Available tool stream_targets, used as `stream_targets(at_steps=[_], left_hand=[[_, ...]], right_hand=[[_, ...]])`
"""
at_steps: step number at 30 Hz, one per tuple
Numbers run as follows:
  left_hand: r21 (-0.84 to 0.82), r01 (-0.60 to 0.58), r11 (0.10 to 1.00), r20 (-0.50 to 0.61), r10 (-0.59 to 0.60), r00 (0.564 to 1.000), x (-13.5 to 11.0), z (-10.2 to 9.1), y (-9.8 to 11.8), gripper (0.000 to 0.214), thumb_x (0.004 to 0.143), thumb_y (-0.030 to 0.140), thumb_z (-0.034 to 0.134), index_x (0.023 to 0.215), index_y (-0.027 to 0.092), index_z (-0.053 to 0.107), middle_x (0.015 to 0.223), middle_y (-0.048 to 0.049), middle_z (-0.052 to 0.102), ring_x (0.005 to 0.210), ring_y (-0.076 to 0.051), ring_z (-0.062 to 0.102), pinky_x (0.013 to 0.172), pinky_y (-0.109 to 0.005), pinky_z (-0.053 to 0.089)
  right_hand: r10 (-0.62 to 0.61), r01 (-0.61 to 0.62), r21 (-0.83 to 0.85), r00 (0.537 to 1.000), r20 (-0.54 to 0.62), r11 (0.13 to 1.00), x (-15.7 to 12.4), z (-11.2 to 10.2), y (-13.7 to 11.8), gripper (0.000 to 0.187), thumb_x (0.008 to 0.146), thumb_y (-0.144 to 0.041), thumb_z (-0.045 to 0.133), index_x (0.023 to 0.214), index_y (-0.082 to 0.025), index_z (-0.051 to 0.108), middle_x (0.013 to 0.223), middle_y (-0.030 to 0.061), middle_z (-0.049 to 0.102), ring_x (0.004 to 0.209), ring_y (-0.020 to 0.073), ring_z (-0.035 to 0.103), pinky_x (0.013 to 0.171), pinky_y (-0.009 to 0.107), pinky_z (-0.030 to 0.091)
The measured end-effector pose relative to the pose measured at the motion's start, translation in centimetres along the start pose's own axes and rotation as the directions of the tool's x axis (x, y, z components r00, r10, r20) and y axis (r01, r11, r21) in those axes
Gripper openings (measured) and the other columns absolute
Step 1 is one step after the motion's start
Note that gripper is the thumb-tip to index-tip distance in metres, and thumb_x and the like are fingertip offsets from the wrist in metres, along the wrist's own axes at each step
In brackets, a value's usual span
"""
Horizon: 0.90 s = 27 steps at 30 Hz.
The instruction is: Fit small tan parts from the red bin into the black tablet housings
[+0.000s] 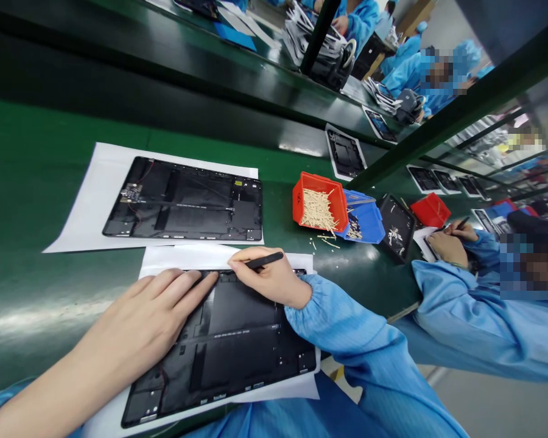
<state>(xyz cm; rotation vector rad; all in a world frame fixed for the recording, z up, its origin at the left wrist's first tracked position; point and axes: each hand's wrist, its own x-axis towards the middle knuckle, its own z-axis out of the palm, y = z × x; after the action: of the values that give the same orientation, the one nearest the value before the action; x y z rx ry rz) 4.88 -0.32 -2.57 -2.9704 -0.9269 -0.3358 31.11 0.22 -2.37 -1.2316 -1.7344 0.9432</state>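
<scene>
My left hand (150, 310) lies flat with its fingers on the upper edge of a black tablet back housing (237, 347), which rests on white paper (219, 258). My right hand (269, 277) grips a slim black pen-like tool (265, 261), its tip down near the housing's top edge. The tool's contact point is hidden behind my fingers. A second black housing (182, 198) with a small circuit board and thin wires lies farther out on its own white sheet (91, 207).
A red bin of wooden sticks (320, 202) and a blue bin (363, 217) stand on the green bench (36, 152), with loose sticks nearby. A co-worker's hands (447, 246) work at the right. More housings and several workers line the bench beyond.
</scene>
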Motion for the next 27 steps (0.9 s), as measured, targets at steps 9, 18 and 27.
stream_targets(at_steps=[9, 18, 27], left_hand=[[-0.049, -0.073, 0.996, -0.096, 0.068, 0.993, 0.43, -0.54, -0.68, 0.059, 0.098, 0.007, 0.041, 0.155, 0.014, 0.056, 0.118, -0.0116, 0.075, 0.101, -0.031, 0.066, 0.084, -0.042, 0.051], [-0.026, -0.079, 0.997, -0.091, 0.077, 0.993, 0.42, -0.47, -0.71, 0.061, 0.096, 0.005, 0.042, 0.155, 0.012, 0.054, 0.124, -0.0154, 0.074, 0.101, -0.033, 0.068, 0.084, -0.046, 0.053], [-0.041, -0.069, 0.997, -0.073, 0.066, 0.995, 0.18, -0.15, -0.97, 0.061, 0.098, 0.01, 0.041, 0.156, 0.019, 0.056, 0.129, -0.0125, 0.076, 0.104, -0.032, 0.07, 0.084, -0.044, 0.057]], right_hand=[[0.069, -0.072, 0.058, 0.997, 0.047, 0.996, 0.15, 0.0, -0.17, 0.023, 0.101, -0.038, 0.069, 0.095, -0.019, 0.08, 0.098, 0.0063, 0.084, 0.092, 0.02, 0.079, 0.086, 0.03, 0.064], [0.086, -0.085, 0.056, 0.996, -0.011, 0.995, 0.12, 0.24, 0.09, 0.021, 0.1, -0.034, 0.067, 0.094, -0.019, 0.08, 0.098, 0.0056, 0.084, 0.089, 0.0192, 0.078, 0.082, 0.029, 0.062], [0.08, -0.079, -0.067, 0.997, 0.004, 0.995, 0.07, -0.03, -0.74, 0.019, 0.1, -0.028, 0.065, 0.094, -0.02, 0.081, 0.1, 0.0056, 0.085, 0.091, 0.0197, 0.079, 0.085, 0.029, 0.061]])
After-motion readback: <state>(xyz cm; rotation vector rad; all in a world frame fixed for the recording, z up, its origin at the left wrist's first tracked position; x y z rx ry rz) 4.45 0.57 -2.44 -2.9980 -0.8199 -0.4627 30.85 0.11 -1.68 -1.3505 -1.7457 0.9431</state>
